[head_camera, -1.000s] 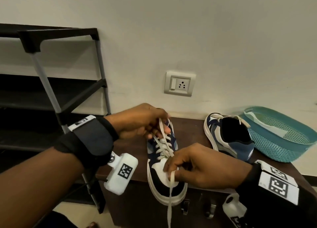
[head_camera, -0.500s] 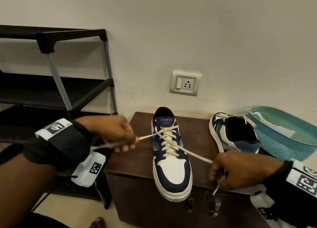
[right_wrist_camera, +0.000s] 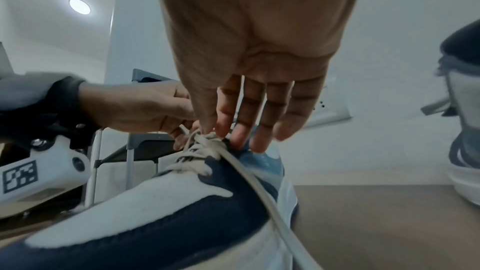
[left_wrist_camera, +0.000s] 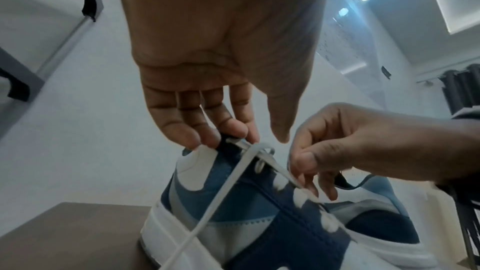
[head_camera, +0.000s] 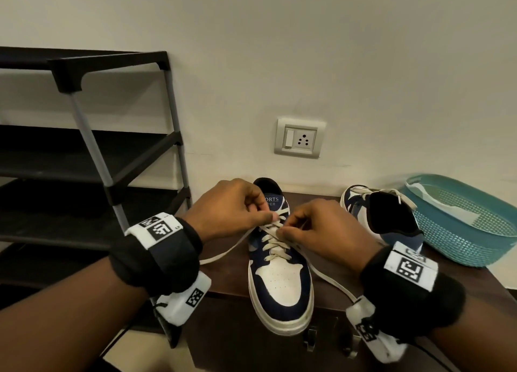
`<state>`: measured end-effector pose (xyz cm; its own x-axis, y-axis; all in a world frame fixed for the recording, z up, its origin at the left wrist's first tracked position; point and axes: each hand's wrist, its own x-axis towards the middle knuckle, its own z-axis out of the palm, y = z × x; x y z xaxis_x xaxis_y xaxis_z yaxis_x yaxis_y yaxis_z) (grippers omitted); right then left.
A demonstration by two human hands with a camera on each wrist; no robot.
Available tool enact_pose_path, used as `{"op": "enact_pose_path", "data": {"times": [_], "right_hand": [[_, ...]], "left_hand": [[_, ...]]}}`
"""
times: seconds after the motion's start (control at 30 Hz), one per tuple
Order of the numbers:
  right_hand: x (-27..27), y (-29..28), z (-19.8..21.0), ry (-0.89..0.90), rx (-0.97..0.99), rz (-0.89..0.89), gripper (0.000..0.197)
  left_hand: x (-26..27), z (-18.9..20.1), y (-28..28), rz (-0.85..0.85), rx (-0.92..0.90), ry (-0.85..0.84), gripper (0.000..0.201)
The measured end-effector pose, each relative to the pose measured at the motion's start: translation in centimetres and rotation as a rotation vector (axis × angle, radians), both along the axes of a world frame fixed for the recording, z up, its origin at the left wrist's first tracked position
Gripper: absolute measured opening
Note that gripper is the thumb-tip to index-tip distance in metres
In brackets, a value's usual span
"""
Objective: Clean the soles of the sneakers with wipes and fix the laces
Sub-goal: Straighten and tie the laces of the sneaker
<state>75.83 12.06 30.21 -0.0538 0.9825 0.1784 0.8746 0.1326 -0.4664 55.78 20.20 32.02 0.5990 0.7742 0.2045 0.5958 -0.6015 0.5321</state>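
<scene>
A navy and white sneaker (head_camera: 279,285) stands on the brown cabinet top (head_camera: 330,262), toe toward me. Its cream lace (head_camera: 272,243) is threaded up the front. Both hands meet over the top eyelets. My left hand (head_camera: 268,216) pinches the lace where it crosses, seen close in the left wrist view (left_wrist_camera: 259,139). My right hand (head_camera: 284,231) pinches the lace beside it (right_wrist_camera: 215,130). One loose lace end (head_camera: 223,251) trails left and the other (head_camera: 330,282) trails right. The second sneaker (head_camera: 391,217) stands to the right, heel toward me.
A teal plastic basket (head_camera: 461,240) with a white sheet inside sits at the cabinet's right end. A black shoe rack (head_camera: 98,153) stands to the left, against the wall. A wall socket (head_camera: 299,139) is behind the sneakers. Handles show on the cabinet front below.
Half a second ago my hands held the lace ends pulled wide apart. Both hands have come together over the top of the lacing, and the ends now hang slack.
</scene>
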Motion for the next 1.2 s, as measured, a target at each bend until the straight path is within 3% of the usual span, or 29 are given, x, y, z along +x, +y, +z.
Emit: {"op": "enact_pose_path", "data": {"times": [0.2, 0.33, 0.63, 0.8, 1.03, 1.13, 1.2], "right_hand": [[-1.5, 0.5, -0.2, -0.116, 0.058, 0.007, 0.010], [-1.4, 0.2, 0.4, -0.170, 0.176, 0.024, 0.010], [0.1, 1.1, 1.2, 0.223, 0.283, -0.025, 0.004], [-0.4, 2.2, 0.3, 0.418, 0.240, -0.053, 0.005], [-1.0, 2.2, 0.9, 0.322, 0.125, 0.080, 0.018], [-0.7, 1.9, 0.9, 0.265, 0.089, 0.127, 0.002], [-0.6, 2.1, 0.4, 0.218, 0.105, 0.110, 0.017]], "left_hand": [[0.8, 0.4, 0.4, -0.016, 0.069, 0.083, 0.007], [0.7, 0.5, 0.4, -0.052, 0.037, -0.046, 0.005], [0.4, 0.7, 0.4, -0.182, -0.105, -0.147, 0.004], [0.3, 0.6, 0.2, -0.213, -0.024, -0.107, 0.004], [0.3, 0.1, 0.5, -0.117, 0.008, -0.163, 0.004], [0.5, 0.1, 0.7, -0.073, -0.013, -0.192, 0.002], [0.7, 0.1, 0.7, -0.054, -0.044, -0.223, 0.003]]}}
